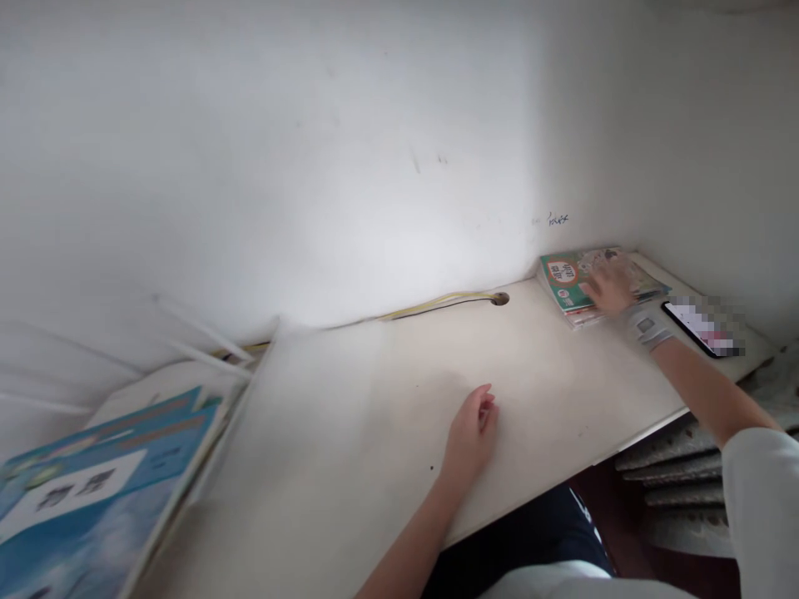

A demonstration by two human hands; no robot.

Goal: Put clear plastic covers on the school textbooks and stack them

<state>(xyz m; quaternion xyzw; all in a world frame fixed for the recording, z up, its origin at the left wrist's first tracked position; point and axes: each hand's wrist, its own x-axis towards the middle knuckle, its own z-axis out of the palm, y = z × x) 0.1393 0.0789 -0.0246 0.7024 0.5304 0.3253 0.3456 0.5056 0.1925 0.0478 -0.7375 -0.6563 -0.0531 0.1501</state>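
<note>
My right hand, a little blurred, lies on top of a small stack of books with a green cover at the back right of the desk. Its thumb points away to the left and the fingers lie across the cover. A watch-like band circles that wrist. Just right of it a phone rests with its screen lit, partly pixelated. My left hand is over the middle of the desk, its fingers curled in towards the thumb, with no object visible in them.
The white desk meets the wall at the back. Yellow and black cables run into a round hole. Blue-covered books and blurred white bars stand at left. Patterned fabric hangs below the right edge.
</note>
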